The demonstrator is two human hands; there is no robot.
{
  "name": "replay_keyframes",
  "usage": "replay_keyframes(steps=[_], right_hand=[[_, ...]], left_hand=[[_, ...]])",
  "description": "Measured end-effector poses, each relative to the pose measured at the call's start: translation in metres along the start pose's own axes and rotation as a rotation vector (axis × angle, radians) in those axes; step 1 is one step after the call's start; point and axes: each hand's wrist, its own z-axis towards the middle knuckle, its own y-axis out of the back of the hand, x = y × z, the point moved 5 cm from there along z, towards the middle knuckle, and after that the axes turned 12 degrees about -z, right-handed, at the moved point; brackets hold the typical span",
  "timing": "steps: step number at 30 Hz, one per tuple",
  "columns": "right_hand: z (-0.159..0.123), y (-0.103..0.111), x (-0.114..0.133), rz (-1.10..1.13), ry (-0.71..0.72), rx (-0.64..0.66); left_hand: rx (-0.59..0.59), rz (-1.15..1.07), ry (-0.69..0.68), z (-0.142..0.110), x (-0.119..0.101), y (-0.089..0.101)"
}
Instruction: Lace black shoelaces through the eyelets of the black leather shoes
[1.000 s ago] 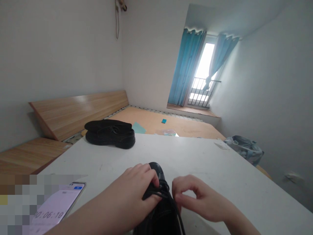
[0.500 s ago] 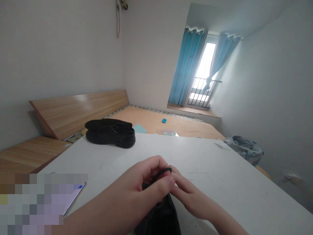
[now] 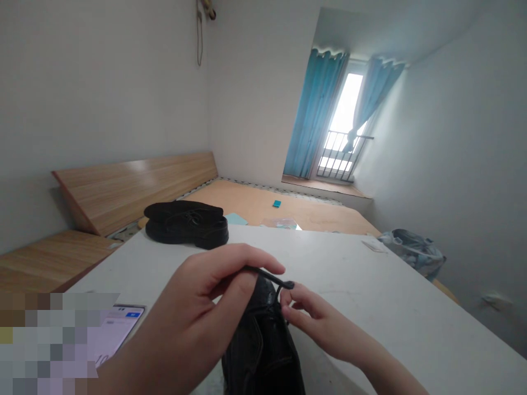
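Observation:
A black lace-up shoe (image 3: pixel 263 351) stands on the white table in front of me, its near end cut off by the bottom of the view. My left hand (image 3: pixel 214 302) is closed on a black shoelace (image 3: pixel 267 274), pinched between thumb and bent fingers, with the index finger stretched along it. On the other side of the shoe, my right hand (image 3: pixel 313 315) has its thumb and fingertips closed on the same lace, which loops between the two hands. Another black shoe (image 3: pixel 185 225) lies at the table's far left edge.
A phone (image 3: pixel 119 329) with a lit screen lies at the left of the white table (image 3: pixel 403 307), partly under a blurred patch. Beyond the table is a wooden bed base (image 3: pixel 242 195) holding a small teal item (image 3: pixel 276 203). A bluish bag (image 3: pixel 415 252) sits past the right edge.
My hands have moved apart: the left went leftward and raised its index finger, while the right stayed close to the shoe. More of the lace and the shoe now shows.

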Motion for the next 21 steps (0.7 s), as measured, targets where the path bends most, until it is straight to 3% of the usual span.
replay_keyframes(steps=[4, 8, 13, 16, 18, 21], right_hand=[[0.003, -0.005, -0.009, 0.034, -0.113, 0.026], [0.004, -0.005, -0.010, 0.063, -0.176, 0.084], [0.004, -0.002, 0.004, 0.743, -0.037, 0.091], [0.000, 0.004, 0.008, 0.947, 0.015, 0.095], [-0.002, 0.013, 0.008, 0.966, 0.043, 0.031], [-0.007, 0.033, 0.008, 0.913, 0.106, -0.164]], left_hand=[[-0.056, -0.006, -0.008, -0.002, 0.001, 0.006], [0.008, -0.066, 0.035, -0.004, 0.005, 0.002], [0.112, -0.160, 0.107, -0.004, 0.014, -0.005], [0.144, -0.163, 0.146, -0.004, 0.021, -0.009], [0.154, -0.176, 0.158, -0.005, 0.025, -0.010], [0.160, -0.229, 0.150, -0.006, 0.026, -0.012]])
